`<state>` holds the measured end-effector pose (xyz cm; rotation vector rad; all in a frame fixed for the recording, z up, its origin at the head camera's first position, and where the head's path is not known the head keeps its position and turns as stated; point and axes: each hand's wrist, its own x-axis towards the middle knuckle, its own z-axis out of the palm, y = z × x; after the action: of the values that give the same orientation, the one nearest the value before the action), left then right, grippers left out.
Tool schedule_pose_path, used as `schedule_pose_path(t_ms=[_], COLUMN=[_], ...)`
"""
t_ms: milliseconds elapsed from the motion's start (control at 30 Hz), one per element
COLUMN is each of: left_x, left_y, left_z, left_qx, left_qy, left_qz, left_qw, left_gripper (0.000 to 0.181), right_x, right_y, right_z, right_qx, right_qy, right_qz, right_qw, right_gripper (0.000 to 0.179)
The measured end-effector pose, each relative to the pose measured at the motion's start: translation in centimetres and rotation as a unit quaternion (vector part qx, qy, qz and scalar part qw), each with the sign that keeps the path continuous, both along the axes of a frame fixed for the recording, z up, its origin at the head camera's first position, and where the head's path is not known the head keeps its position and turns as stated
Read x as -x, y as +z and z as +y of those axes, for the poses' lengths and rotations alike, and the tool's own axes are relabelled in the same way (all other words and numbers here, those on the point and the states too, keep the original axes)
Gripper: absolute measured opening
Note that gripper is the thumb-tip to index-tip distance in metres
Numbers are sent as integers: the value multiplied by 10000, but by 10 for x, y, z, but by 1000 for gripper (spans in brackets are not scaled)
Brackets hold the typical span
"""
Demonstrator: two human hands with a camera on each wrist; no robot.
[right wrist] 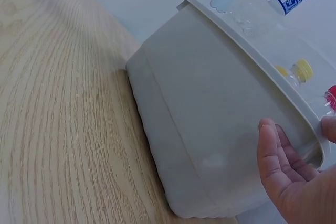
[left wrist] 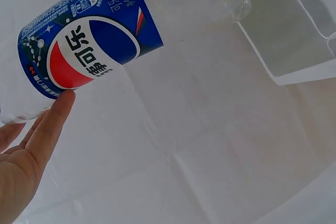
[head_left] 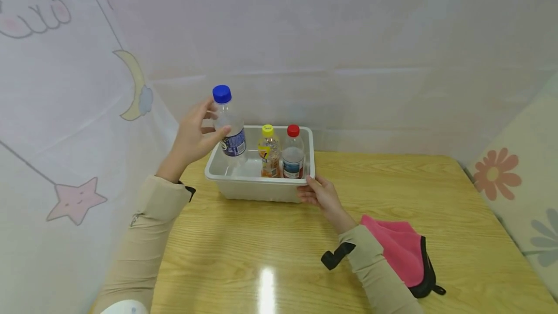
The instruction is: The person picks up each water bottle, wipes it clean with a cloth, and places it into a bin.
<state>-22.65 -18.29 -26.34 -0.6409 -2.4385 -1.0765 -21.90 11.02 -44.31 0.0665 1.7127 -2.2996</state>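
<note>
My left hand [head_left: 194, 132] grips a clear plastic bottle [head_left: 235, 142] with a blue cap and a blue Pepsi label, held over the left part of a white plastic bin [head_left: 261, 189]. In the left wrist view the bottle [left wrist: 89, 40] fills the upper left, with fingers touching its label's edge. Inside the bin stand a yellow-capped bottle [head_left: 269, 151] and a red-capped bottle [head_left: 293, 155]. At the bin's front right corner, my right hand [head_left: 321, 196] holds the rim, thumb on top and fingers below, as the right wrist view also shows.
A pink cloth with black trim [head_left: 403, 251] lies on the wooden table [head_left: 261, 236], partly behind the right forearm. Pale printed curtains [head_left: 348, 62] hang behind the table and along its sides. The bin stands near the table's back edge.
</note>
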Motion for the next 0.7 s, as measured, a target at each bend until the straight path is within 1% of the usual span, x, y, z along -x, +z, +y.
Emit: schedule_pose_path(t_ms=[200,300,400,533,633,700], left_x=[22,35,47,57,64,68], left_y=[-5,-8,-11,-14,-16,-19], left_z=[-6,-10,-13,-15,-17,-17], left_qx=[133,329,628,1003,1068,1041], left_qy=[89,211,379,629,695,676], left_qz=[-282,-433,-588,-1074,-1578,-1835], left_qw=[9995,9983,9956,9871,9792,9751], left_gripper=[65,65,64,65,65,65], right_x=[0,0,0,1,1,1], right_y=[2,1,1,0,-1,-1], right_z=[-1,0,1,2,1,1], right_qx=[-53,-48,-30,-24,-46,-73], right_qy=[-19,2,-6,5,19,14], right_qz=[-58,-57,-50,-41,-22,-9], right_qw=[10000,10000,10000,10000,10000,10000], right_gripper=[46,46,46,46,46,45])
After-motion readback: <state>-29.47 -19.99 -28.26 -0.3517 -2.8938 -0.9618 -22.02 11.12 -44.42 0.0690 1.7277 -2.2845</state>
